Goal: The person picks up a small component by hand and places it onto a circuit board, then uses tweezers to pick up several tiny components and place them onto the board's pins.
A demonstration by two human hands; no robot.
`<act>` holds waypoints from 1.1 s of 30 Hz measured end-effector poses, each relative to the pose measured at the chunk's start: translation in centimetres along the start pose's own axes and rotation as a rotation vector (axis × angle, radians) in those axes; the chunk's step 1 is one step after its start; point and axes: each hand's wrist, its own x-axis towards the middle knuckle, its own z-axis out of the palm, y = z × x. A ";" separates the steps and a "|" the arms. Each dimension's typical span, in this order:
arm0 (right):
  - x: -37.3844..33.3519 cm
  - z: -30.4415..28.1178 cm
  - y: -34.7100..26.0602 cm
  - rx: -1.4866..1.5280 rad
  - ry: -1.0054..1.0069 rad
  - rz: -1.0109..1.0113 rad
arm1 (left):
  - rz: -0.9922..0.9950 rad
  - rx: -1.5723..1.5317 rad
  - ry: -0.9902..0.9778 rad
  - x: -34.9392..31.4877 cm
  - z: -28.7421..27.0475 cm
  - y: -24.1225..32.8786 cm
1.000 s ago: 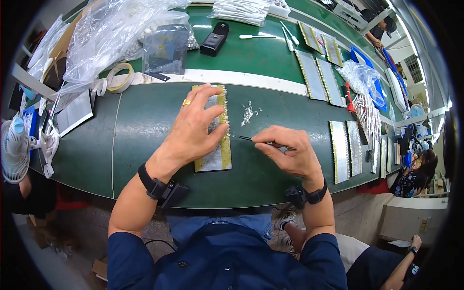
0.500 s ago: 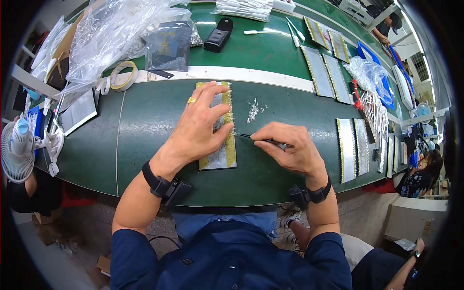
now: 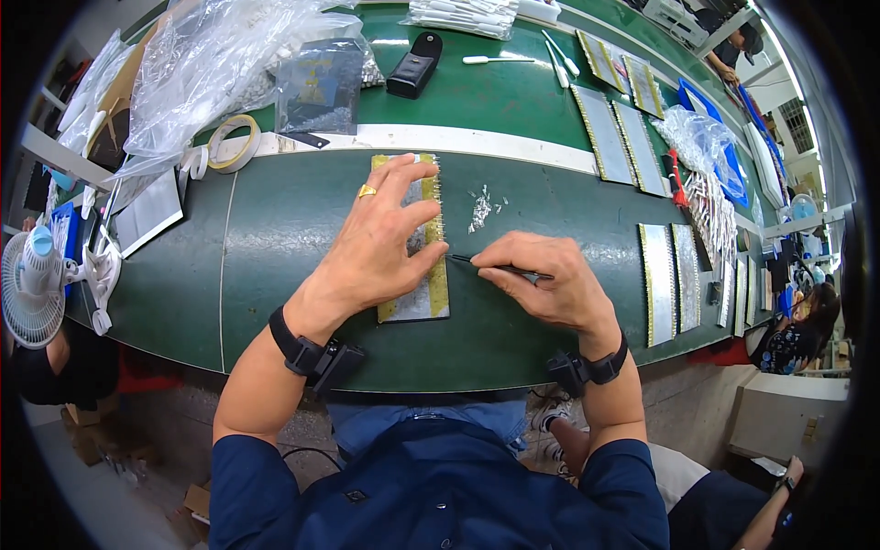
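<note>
A flat grey plate with yellow taped edges (image 3: 417, 304) lies on the green table in front of me, a row of small pieces along its right edge. My left hand (image 3: 380, 234) rests over it with fingers spread, its thumb at that right edge. Dark slim tweezers (image 3: 465, 259) are pinched in my right hand (image 3: 541, 275), their tip pointing left, close to the left thumb and the plate's edge. Whether the tip grips a piece is too small to tell. A small pile of clear, whitish pieces (image 3: 479, 211) lies beyond my right hand.
Similar plates (image 3: 658, 284) lie at the right, with more farther back. A tape roll (image 3: 235, 145), plastic bags (image 3: 211, 82) and a black case (image 3: 415, 66) sit at the back. A white fan (image 3: 37, 284) stands at the left edge. Other people are at the right.
My right hand and the tweezers have shifted very slightly left, toward the plate's edge. My left thumb has moved a little to the right along it.
</note>
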 end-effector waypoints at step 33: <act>-0.7 -2.2 3.0 -0.024 0.367 0.364 | -0.021 -0.035 0.036 0.1 0.1 -0.2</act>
